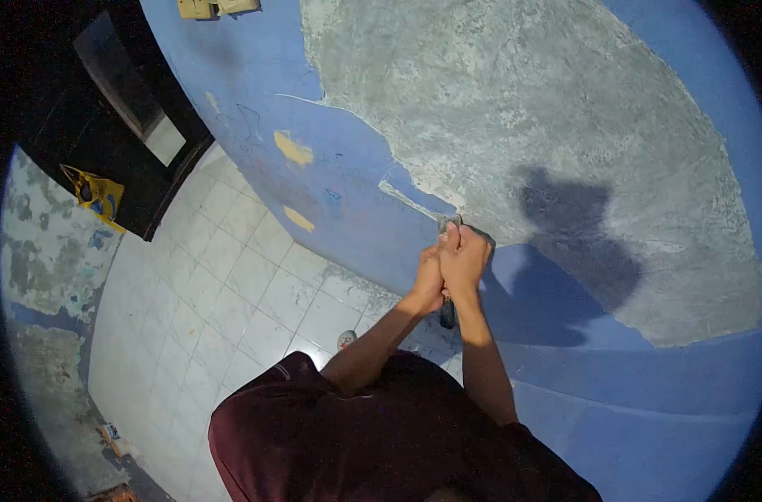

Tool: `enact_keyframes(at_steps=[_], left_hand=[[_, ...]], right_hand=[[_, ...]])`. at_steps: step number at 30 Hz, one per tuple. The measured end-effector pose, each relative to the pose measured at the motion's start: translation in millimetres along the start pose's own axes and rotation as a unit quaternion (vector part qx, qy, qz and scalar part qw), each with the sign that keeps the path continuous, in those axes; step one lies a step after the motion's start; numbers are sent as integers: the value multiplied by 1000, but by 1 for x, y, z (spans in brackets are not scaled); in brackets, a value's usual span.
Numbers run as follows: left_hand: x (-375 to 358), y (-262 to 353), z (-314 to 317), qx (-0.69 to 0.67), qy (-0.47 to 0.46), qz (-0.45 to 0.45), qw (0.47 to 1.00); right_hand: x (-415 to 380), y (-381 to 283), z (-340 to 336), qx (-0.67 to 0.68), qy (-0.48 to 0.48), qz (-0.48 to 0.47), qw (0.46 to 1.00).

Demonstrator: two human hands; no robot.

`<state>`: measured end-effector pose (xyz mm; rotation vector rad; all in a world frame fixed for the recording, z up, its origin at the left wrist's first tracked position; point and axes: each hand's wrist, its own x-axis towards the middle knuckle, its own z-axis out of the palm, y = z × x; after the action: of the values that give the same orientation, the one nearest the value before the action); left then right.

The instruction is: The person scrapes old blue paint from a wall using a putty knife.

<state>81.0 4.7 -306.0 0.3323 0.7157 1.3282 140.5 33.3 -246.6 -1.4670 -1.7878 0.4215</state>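
At far left we see a patchy wall (50, 243), then a yellow bag (103, 198) against a dark doorway-like area (54, 109). Pale tiled floor (222, 268) runs to the right of these; a foot (347, 339) shows near the person's maroon shirt (381, 427). Next, the blue wall (339, 159), with yellowish patches (293, 148) on its left part. Right of centre we have the left hand (428, 279) wrapped closed round a hand tool (448, 315); the right hand (469, 255) is pressed over and beside it, also closed on the tool. Tool's dark end points near, its other end is at the wall by the paint edge; we can't tell its exact type. Far right: a big bare grey patch (515, 109), head-and-shoulders shadow (569, 243) across it.
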Motion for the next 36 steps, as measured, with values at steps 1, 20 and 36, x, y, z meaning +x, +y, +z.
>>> enact_keyframes(at_steps=[1, 20, 36], left_hand=[[2, -1, -3, -1, -36, -5, 999], [-41, -16, -76, 288, -119, -110, 944], [-267, -130, -375, 204, -173, -410, 872]], right_hand=[[2, 0, -2, 15, -14, 16, 1000], [-20, 23, -15, 107, -33, 60, 992], [-143, 87, 19, 587, -225, 428, 649]])
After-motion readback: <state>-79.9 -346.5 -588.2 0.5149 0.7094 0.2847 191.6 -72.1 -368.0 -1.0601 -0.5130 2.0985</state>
